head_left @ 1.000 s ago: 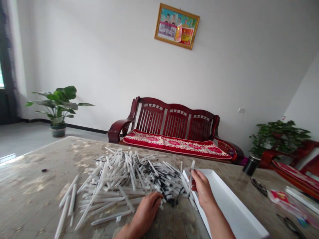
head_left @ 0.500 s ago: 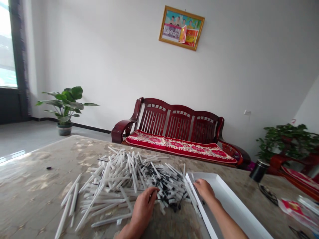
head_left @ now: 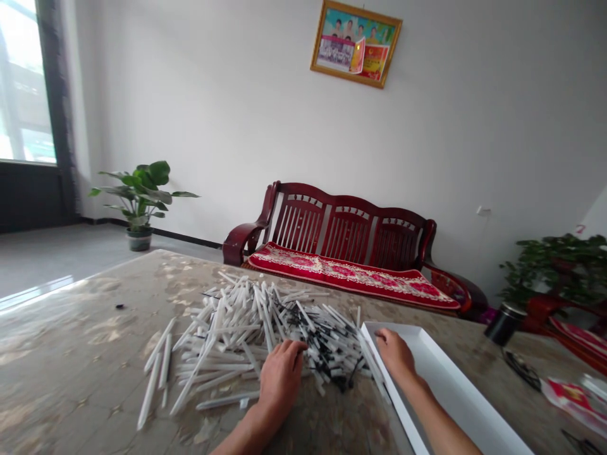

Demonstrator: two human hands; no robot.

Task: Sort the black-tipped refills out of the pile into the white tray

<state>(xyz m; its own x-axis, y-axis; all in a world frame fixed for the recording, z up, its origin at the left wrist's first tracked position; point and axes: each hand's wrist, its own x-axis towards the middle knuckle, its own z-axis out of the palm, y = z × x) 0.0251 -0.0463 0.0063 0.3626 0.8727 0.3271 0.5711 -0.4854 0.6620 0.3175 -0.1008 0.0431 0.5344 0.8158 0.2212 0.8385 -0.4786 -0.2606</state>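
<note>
A heap of slender white pen-like tubes (head_left: 237,316) lies on the table, mixed with black thin pieces (head_left: 327,354) toward its right side. My left hand (head_left: 283,374) is at the near edge of the heap with its fingers curled together; what they pinch, if anything, is hidden. Inside the far left end of a long shallow white box (head_left: 455,373), my right hand (head_left: 394,355) has its fingers closed near the left wall. Whatever it may hold is too small to make out. A few tubes lie along the outside of that wall.
Several loose tubes (head_left: 156,379) lie left of the heap on the patterned tabletop (head_left: 95,379). A small black piece (head_left: 119,306) sits farther left. To the right are a black canister (head_left: 505,323), a dark cable (head_left: 521,370) and a red-and-clear plastic packet (head_left: 571,395). A wooden bench (head_left: 351,230) stands behind.
The view has shifted slightly, moving the scene rightward. My left hand has risen a little toward the heap. The pale tube end by my right fingers no longer shows.
</note>
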